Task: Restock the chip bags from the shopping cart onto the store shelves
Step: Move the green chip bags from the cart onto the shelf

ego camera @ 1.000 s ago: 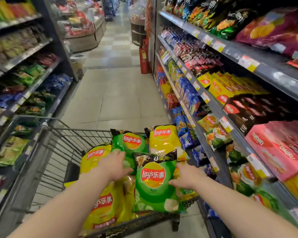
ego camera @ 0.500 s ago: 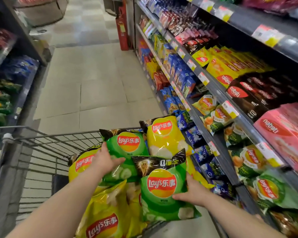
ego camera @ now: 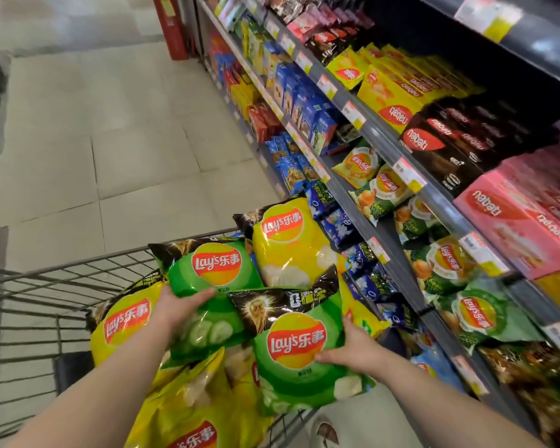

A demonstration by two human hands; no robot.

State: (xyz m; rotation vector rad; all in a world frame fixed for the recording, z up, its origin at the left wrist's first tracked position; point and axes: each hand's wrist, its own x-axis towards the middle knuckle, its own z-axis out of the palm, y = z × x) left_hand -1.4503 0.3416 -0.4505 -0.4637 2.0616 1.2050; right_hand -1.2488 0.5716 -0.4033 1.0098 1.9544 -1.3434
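Note:
A wire shopping cart (ego camera: 78, 270) in front of me is piled with Lay's chip bags, green and yellow. My left hand (ego camera: 178, 307) grips the far green bag (ego camera: 214, 273) at its lower left side. My right hand (ego camera: 353, 349) holds the right edge of the near green bag (ego camera: 291, 357), which lies on top of the pile. A yellow bag (ego camera: 288, 240) stands behind them against the cart's right corner. More yellow bags (ego camera: 123, 321) lie at the left and bottom. The store shelves (ego camera: 395, 263) stand close on the right.
Green Lay's bags (ego camera: 479, 318) lie on the lower shelf beside the cart. Above them stand nabati boxes (ego camera: 511, 218) in pink, black and yellow. Blue snack packs (ego camera: 307, 121) fill shelves farther down. A red fire extinguisher cabinet (ego camera: 170, 27) stands at the aisle end. Tiled floor (ego camera: 110, 140) stretches left.
The view has tilted down and to the right toward the shelves. Both hands stay on the two green bags; the near bag has lifted slightly and shifted right.

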